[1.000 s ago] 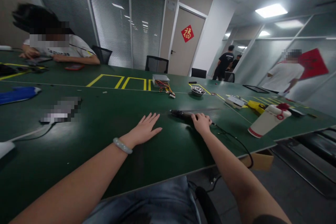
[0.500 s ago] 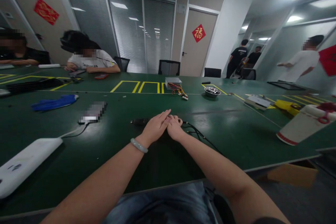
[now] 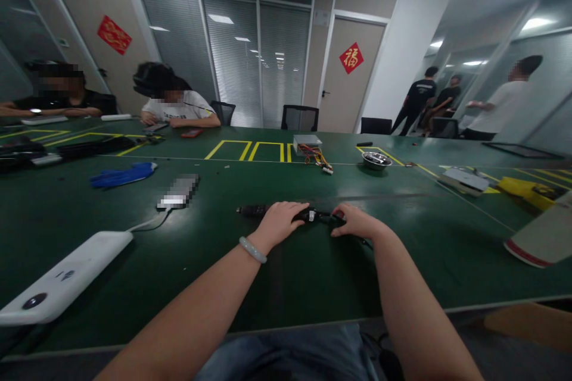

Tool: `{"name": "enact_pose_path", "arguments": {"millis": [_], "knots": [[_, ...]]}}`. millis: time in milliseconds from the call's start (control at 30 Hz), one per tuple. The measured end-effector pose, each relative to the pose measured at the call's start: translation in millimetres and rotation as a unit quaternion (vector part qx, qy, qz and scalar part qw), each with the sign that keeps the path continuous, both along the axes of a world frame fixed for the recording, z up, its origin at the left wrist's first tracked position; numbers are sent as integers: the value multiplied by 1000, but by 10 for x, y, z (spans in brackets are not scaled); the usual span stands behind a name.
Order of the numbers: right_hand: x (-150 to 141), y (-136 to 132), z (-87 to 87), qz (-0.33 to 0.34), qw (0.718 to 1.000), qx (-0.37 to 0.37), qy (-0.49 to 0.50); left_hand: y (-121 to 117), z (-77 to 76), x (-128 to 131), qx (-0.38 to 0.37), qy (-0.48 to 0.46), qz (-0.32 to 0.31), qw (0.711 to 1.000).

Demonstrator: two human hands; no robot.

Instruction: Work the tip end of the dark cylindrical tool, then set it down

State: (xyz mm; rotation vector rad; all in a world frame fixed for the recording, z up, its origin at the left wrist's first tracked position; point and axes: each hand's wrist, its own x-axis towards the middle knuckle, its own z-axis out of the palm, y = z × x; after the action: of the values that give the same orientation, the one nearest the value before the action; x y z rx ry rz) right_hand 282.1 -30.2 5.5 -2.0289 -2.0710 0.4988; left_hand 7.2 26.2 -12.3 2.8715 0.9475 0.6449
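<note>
One green table (image 3: 304,286) lies beneath the grip. On it, a black tool (image 3: 252,211) runs under the left hand (image 3: 282,220), which is curled around its barrel. Judged stiff, moderately heavy, fairly smooth; best held mid-barrel. The right hand (image 3: 357,220) pinches the cord (image 3: 323,215), presumably light and limp, just behind.

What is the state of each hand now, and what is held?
Left hand: closed around the black electric screwdriver.
Right hand: partly closed, holding the cable between thumb and fingers.
</note>
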Motion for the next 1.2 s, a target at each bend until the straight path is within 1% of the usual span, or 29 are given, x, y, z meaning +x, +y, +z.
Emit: {"name": "enact_pose_path", "arguments": {"millis": [67, 233, 333, 400, 533, 733, 800, 900, 933, 1000, 1100, 1200], "knots": [[0, 10, -8, -13, 1000, -7, 7, -10, 11, 2, 4, -1, 2, 1000], [-11, 11, -9, -42, 999, 15, -6, -6, 19, 11, 16, 11, 0, 1000], [2, -26, 8, -48, 998, 24, -16, 7, 16, 18, 16, 23, 5, 1000], [-3, -56, 26, -38, 999, 5, -20, 8, 23, 16, 14, 24, 4, 1000], [-44, -100, 61, -20, 998, -58, -19, -7, 68, -31, -2, 21, -10, 1000], [-121, -168, 93, -21, 996, -81, -23, -45, 124, -140, -21, 28, -24, 999], [-150, -190, 110, -5, 995, -93, -22, -61, 118, -149, -16, 28, -27, 999], [-169, -196, 142, 35, 994, -107, 7, -83, 102, -144, -7, 24, -25, 999], [-163, -191, 152, 41, 994, -100, 19, -87, 98, -141, -4, 22, -25, 999], [-137, -175, 163, 26, 998, -57, 30, -87, 93, -136, -4, 18, -28, 999], [-104, -146, 145, -35, 999, 20, 13, -70, 93, -125, -10, 21, -34, 999], [-141, -106, 107, -100, 991, 83, -11, -45, 108, -111, -17, 31, -38, 999]]}}
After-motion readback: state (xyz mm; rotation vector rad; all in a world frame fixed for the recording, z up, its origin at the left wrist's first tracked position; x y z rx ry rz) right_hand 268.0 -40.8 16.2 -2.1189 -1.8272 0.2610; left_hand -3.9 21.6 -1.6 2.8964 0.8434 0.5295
